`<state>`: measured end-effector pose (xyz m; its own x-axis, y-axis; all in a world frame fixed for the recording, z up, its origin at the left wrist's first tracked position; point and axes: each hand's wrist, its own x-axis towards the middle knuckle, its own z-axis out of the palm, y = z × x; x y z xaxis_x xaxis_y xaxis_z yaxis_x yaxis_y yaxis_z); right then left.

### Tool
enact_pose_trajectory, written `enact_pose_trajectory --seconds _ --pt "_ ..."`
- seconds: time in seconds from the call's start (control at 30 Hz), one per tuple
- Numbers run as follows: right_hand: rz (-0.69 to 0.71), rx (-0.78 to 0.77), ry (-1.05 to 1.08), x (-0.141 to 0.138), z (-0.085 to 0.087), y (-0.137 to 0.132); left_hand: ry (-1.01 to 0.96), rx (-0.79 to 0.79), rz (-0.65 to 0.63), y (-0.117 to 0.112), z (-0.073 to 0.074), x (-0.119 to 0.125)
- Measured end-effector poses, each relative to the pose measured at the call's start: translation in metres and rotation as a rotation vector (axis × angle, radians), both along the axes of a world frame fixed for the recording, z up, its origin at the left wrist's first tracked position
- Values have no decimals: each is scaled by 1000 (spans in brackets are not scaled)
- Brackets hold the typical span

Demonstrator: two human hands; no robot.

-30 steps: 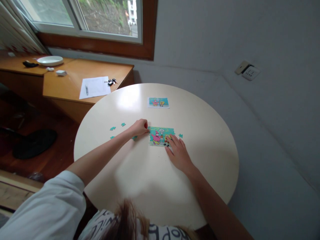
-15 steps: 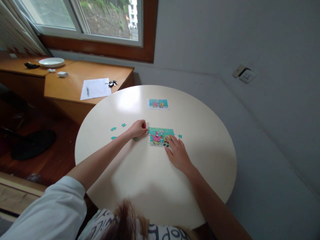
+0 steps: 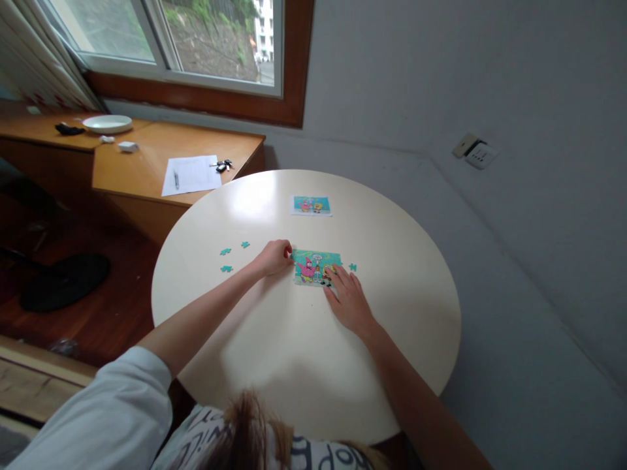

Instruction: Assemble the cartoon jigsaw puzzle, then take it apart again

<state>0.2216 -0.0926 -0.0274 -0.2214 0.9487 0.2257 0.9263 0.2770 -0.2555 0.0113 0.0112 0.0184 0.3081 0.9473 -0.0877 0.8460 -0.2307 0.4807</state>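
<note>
A mostly assembled jigsaw puzzle (image 3: 306, 267) with cartoon figures on teal lies flat on the round table. At its upper left edge my left hand (image 3: 275, 257) is closed, thumb and fingers pinching a teal puzzle piece that the fingertips mostly hide. My right hand (image 3: 349, 297) rests with fingers stretched out over the puzzle's lower right part, covering some of it. One loose puzzle piece (image 3: 353, 267) lies just right of the puzzle. Farther left are three more: an upper piece (image 3: 245, 244), a middle piece (image 3: 225, 251) and a lower piece (image 3: 226, 268).
Beyond the puzzle lies a reference picture (image 3: 311, 205) on the white round table (image 3: 294, 365). A wooden desk (image 3: 147, 140) at the back left bears a sheet of paper (image 3: 196, 175) with a pen, keys (image 3: 224, 166) and a white plate (image 3: 108, 123). A wall stands to the right.
My left hand has shifted slightly right and down against the puzzle's left edge. A piece that showed below its wrist is now out of sight. My right hand stays in place.
</note>
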Motion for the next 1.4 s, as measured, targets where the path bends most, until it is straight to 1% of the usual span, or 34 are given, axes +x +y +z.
enact_pose_trajectory --seconds 0.2,0.37,0.63,0.77,0.97,1.17,1.27,1.4 --pt "3 -12 9 0 2 0 37 20 -30 0 1 -2" --pt "2 1 5 0 1 0 44 51 -30 -4 1 -3" --pt "5 1 14 0 0 1 24 73 63 -11 1 6" --pt "0 1 29 0 1 1 -57 -21 137 -13 2 6" --pt "1 -27 26 0 4 0 -249 -205 197 -9 5 2" --pt "1 -48 30 -1 7 0 -299 -334 279 -11 14 7" --pt "5 -68 36 -1 8 0 -244 -285 251 -12 15 6" --pt "10 -66 48 0 7 0 -38 -97 164 -15 12 3"
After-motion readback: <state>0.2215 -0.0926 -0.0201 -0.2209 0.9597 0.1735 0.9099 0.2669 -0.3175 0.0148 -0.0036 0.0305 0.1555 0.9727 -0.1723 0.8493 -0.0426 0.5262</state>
